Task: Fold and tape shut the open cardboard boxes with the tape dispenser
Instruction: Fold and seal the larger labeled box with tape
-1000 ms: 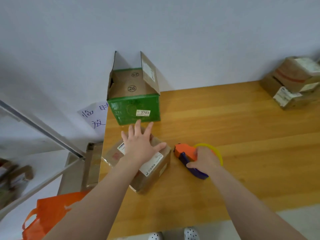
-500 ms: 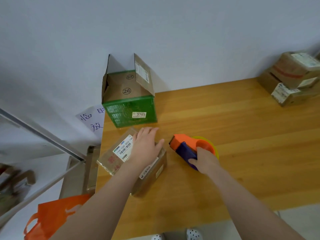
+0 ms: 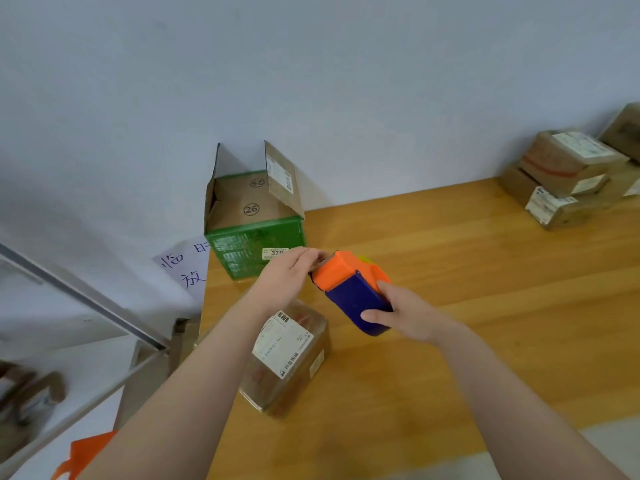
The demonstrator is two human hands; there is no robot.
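A squat brown carton (image 3: 287,358), glossy-skinned, lies nearest on the smooth wooden bench (image 3: 485,271). Above it the right hand (image 3: 408,317) has its grip curled round the blue-and-orange plastic tape dispenser (image 3: 349,289). The left hand (image 3: 287,275) has its grip pinched on the tape end (image 3: 317,267) at the dispenser's nose. At 12 o'clock stands an open green carton (image 3: 256,244), flaps upright.

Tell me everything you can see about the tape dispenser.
The tape dispenser looks plastic: orange head, dark blue handle, a sliver of yellow-green roll behind. It is held up and tilted, head pointing toward the green box. The right hand grips the handle; the left hand pinches at the head's front edge.
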